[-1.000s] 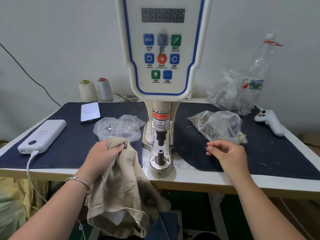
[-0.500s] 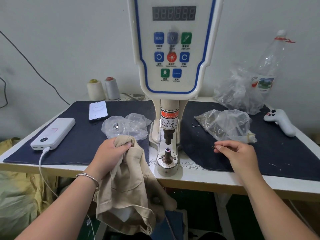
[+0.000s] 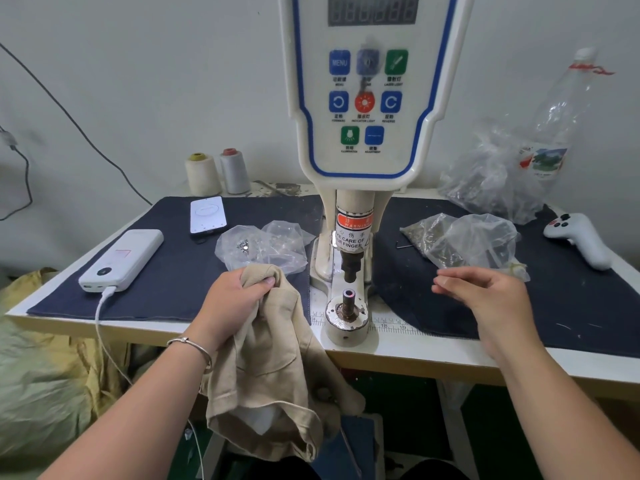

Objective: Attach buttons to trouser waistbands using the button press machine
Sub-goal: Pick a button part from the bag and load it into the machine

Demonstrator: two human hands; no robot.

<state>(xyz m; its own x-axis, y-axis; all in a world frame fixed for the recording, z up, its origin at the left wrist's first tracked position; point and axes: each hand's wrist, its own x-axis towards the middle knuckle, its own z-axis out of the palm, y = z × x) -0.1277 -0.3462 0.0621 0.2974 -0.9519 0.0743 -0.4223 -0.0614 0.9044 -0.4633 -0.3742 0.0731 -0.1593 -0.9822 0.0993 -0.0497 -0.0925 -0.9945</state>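
Note:
My left hand (image 3: pixel 232 299) grips the bunched waistband of beige trousers (image 3: pixel 270 375), which hang over the table's front edge just left of the press. The button press machine (image 3: pixel 360 133) stands in the middle, its upper punch (image 3: pixel 351 268) raised above the bare lower die (image 3: pixel 348 299). To the right of the die, my right hand (image 3: pixel 485 296) hovers with its fingertips pinched together toward the die; a small button part between them is blurred and barely shows.
A clear bag of metal buttons (image 3: pixel 263 247) lies left of the press, another bag (image 3: pixel 464 244) to its right. A power bank (image 3: pixel 121 261), phone (image 3: pixel 207 214), thread spools (image 3: pixel 202 174), a plastic bottle (image 3: pixel 561 116) and a white controller (image 3: pixel 581 240) ring the dark mat (image 3: pixel 173 271).
My right hand has lifted slightly and edged left toward the die, fingers still pinched. My left hand keeps its hold on the trousers. The camera has shifted a little.

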